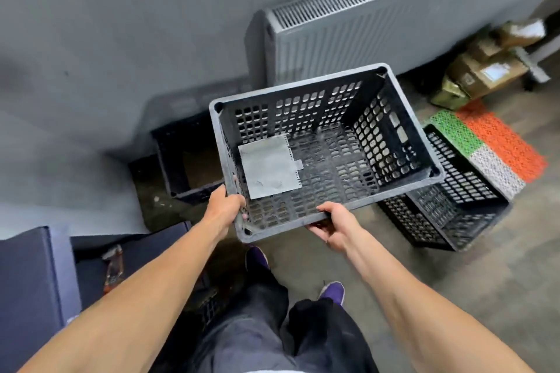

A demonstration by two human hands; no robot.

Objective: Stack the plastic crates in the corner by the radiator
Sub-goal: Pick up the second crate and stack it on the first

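I hold a black perforated plastic crate in the air in front of me, tilted, with a grey sheet lying on its bottom. My left hand grips its near left corner. My right hand grips the near rim from below. A second black crate stands on the floor in the corner, left of the grey radiator, partly hidden behind the held crate. A third black crate rests on the floor to the right.
A green, orange and white mat lies beyond the right crate. Cardboard boxes pile up under the radiator's right end. A dark blue cabinet stands at my left. My purple shoes are on the grey floor.
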